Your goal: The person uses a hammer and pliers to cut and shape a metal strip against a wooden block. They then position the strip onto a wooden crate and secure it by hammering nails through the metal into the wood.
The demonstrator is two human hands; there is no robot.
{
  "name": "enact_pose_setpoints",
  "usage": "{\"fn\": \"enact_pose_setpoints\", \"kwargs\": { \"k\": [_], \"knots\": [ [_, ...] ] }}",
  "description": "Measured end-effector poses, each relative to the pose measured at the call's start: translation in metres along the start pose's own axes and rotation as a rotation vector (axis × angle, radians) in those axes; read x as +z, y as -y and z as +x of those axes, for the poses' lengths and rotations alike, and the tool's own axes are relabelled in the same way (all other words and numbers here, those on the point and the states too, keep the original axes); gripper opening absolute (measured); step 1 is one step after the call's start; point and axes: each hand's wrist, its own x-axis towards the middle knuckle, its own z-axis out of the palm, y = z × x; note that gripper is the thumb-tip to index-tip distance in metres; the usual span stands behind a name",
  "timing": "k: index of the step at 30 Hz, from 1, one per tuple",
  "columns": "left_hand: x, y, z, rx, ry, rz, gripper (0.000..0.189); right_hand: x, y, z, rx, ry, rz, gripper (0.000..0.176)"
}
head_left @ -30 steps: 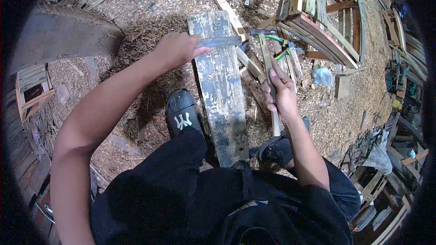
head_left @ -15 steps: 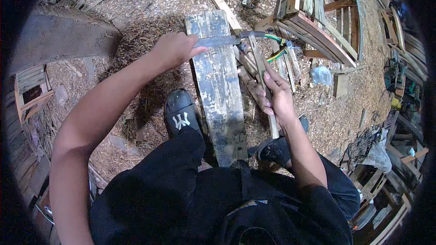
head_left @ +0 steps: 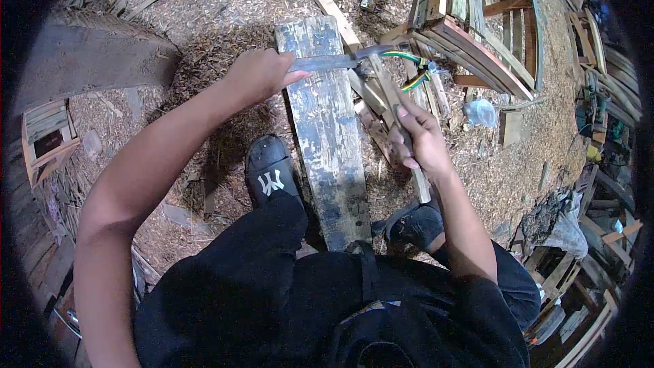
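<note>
My left hand [head_left: 262,71] is closed around one end of a flat grey metal bar [head_left: 323,63], which lies crosswise over the far part of a worn wooden plank [head_left: 329,136] with flaking dark paint. My right hand [head_left: 422,138] grips the wooden handle [head_left: 386,82] of a hammer. Its dark head [head_left: 375,50] overlaps the bar's right end in this view, just off the plank's right edge. Beyond the hammer lies a tool with green-and-yellow handles [head_left: 414,84], probably pliers.
A slatted wooden crate [head_left: 463,34] stands at the upper right. Wood scraps [head_left: 340,17] and a clear plastic bag [head_left: 481,113] lie on the chip-covered ground. My sandalled feet [head_left: 271,170] flank the plank. Timber is piled along the right edge, and a broad dark board [head_left: 102,54] is at left.
The hammer has tilted, its handle's lower end swinging right with my right hand and its head tipping up on the right. My left hand and the bar have barely moved.
</note>
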Motion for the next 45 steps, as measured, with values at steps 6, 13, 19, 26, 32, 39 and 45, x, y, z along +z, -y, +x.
{"fn": "enact_pose_setpoints", "kwargs": {
  "k": [6,13,19,26,32,39,45],
  "knots": [
    [0.0,0.0,0.0,0.014,-0.01,-0.011,0.061,0.008,0.002,-0.002,-0.035,-0.047,0.026,0.05],
    [-0.001,-0.001,-0.001,-0.014,0.023,-0.002,0.059,0.007,-0.004,0.002,-0.053,-0.1,-0.025,0.051],
    [0.001,-0.001,-0.002,-0.009,0.016,-0.002,0.052,-0.005,0.002,-0.003,-0.052,-0.031,-0.286,0.048],
    [0.006,-0.003,0.003,0.045,-0.101,0.004,0.049,-0.001,-0.011,0.0,-0.578,-0.213,-0.665,0.045],
    [0.0,-0.004,0.004,0.062,-0.102,0.071,0.051,0.008,-0.002,-0.009,-0.6,-0.256,-0.895,0.049],
    [-0.024,-0.024,0.001,-0.002,-0.072,0.067,0.049,0.007,0.009,-0.012,-0.609,-0.188,-1.078,0.058],
    [-0.039,-0.032,0.003,0.004,-0.061,0.089,0.053,0.007,0.001,-0.011,-0.526,-0.241,-1.165,0.065]
  ]
}}
